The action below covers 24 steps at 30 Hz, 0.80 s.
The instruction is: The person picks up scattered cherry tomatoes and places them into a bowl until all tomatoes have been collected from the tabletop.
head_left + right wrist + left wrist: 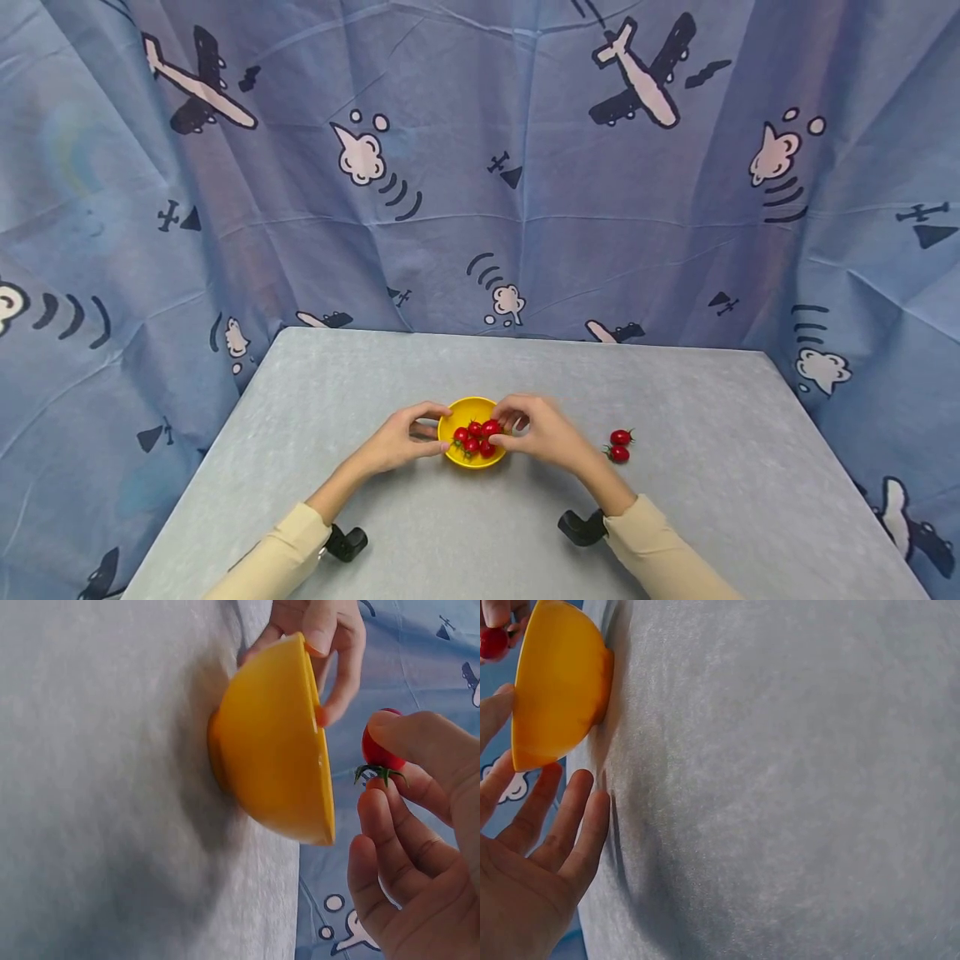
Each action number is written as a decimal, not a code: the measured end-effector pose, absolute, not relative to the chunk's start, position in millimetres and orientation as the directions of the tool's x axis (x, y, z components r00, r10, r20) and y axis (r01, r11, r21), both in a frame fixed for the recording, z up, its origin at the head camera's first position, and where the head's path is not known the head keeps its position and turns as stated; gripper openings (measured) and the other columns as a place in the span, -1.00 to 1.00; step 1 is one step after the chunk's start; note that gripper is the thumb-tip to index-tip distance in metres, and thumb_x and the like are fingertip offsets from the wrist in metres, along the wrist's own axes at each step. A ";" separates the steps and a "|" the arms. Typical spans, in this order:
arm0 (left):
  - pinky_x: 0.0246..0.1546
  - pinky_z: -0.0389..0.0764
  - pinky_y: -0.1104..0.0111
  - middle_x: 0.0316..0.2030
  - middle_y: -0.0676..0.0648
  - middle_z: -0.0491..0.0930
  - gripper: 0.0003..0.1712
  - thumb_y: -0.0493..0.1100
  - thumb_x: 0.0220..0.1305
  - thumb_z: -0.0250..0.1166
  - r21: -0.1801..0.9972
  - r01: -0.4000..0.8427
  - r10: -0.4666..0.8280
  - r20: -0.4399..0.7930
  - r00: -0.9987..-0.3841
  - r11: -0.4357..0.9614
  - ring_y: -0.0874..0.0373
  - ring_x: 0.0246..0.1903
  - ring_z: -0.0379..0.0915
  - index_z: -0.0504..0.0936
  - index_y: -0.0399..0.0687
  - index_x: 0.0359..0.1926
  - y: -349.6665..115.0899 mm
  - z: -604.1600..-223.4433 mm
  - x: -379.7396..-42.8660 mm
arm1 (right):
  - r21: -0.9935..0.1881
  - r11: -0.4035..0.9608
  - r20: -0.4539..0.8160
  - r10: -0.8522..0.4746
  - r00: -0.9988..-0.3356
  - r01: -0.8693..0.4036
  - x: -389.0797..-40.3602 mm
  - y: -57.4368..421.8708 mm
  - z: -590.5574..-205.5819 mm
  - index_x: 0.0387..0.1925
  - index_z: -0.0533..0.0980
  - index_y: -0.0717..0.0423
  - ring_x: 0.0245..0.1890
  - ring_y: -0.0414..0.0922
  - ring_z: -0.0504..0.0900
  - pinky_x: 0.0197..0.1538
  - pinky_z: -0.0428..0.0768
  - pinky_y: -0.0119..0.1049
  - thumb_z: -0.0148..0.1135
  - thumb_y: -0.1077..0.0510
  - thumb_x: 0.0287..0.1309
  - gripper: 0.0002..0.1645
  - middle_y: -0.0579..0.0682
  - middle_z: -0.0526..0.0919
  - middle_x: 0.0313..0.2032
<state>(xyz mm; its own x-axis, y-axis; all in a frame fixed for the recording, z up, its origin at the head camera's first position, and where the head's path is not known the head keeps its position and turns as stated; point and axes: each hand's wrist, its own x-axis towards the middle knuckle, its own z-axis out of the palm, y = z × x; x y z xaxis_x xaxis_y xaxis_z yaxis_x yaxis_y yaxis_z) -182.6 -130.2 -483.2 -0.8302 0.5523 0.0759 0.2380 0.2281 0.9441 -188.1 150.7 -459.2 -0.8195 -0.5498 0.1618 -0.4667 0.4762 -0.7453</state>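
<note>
A yellow bowl (472, 462) stands on the table with several red cherry tomatoes (471, 446) inside. My left hand (393, 437) holds the bowl at its left side, thumb and forefinger on the rim, while the other fingers spread beside the wall in the left wrist view. Over the right part of the bowl, my right hand (543, 433) pinches one cherry tomato (382, 742) between thumb and fingers. Its green stem end points toward the palm side in the right wrist view, just beyond the rim. The bowl hides its contents from both wrist views.
Two more cherry tomatoes (619, 445) lie on the grey table (375, 367), to the right of my right forearm. A blue curtain (465, 167) printed with planes hangs behind the table's far edge. Black wrist mounts (581, 528) stick out inward from both sleeves.
</note>
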 end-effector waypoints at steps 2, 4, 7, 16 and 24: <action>0.00 0.66 0.08 0.17 -0.45 0.47 -0.49 -0.43 0.28 0.39 0.944 0.240 0.555 0.078 -0.828 0.225 -0.38 0.00 0.55 0.48 -0.51 0.22 -129.9 -477.1 -179.6 | -0.742 0.477 0.160 -0.557 -0.815 -0.471 -188.5 146.7 -461.2 -0.20 0.66 0.11 -0.31 -0.10 0.61 -0.17 0.70 -0.13 0.57 0.20 0.09 -0.74 -0.16 0.64 -0.33; 0.00 0.66 0.06 0.17 -0.46 0.47 -0.48 -0.43 0.28 0.38 0.945 0.240 0.557 0.079 -0.827 0.222 -0.38 0.01 0.55 0.47 -0.51 0.22 -129.7 -474.3 -178.1 | -0.742 0.478 0.154 -0.561 -0.814 -0.470 -188.1 144.0 -462.9 -0.19 0.65 0.13 -0.31 -0.11 0.61 -0.17 0.70 -0.16 0.57 0.21 0.09 -0.73 -0.14 0.64 -0.32; 0.01 0.65 0.05 0.18 -0.46 0.46 -0.48 -0.42 0.29 0.38 0.946 0.241 0.562 0.080 -0.823 0.218 -0.38 0.01 0.55 0.47 -0.51 0.23 -129.1 -473.8 -177.6 | -0.742 0.477 0.151 -0.567 -0.810 -0.472 -187.7 142.6 -465.4 -0.17 0.65 0.17 -0.30 -0.12 0.61 -0.17 0.69 -0.20 0.57 0.18 0.09 -0.70 -0.10 0.65 -0.30; 0.01 0.63 -0.04 0.17 -0.45 0.47 -0.48 -0.42 0.29 0.39 0.944 0.236 0.559 0.069 -0.827 0.232 -0.36 0.01 0.55 0.48 -0.50 0.23 -129.1 -476.2 -179.2 | -0.739 0.461 0.202 -0.543 -0.815 -0.491 -185.2 161.5 -459.7 -0.22 0.67 0.19 -0.31 -0.18 0.59 -0.18 0.67 -0.16 0.47 0.29 0.18 -0.86 -0.18 0.65 -0.32; 0.00 0.66 0.10 0.20 -0.32 0.51 -0.47 -0.34 0.30 0.42 0.938 0.246 0.548 0.077 -0.833 0.243 -0.20 0.00 0.60 0.51 -0.34 0.26 -134.4 -507.8 -191.9 | -0.734 0.476 0.222 -0.507 -0.833 -0.485 -186.2 202.5 -459.1 -0.26 0.65 0.00 -0.34 -0.20 0.60 -0.22 0.66 -0.24 0.43 0.32 0.22 -0.84 -0.22 0.64 -0.33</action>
<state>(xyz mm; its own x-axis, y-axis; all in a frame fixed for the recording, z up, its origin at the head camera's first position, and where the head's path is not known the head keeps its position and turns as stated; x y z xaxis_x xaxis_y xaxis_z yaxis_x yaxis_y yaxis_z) -191.9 -134.4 -507.8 -0.8329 0.5481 0.0765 0.2459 0.2426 0.9385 -186.2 202.5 -459.1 -0.8330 -0.5070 0.2215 -0.4848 0.4760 -0.7337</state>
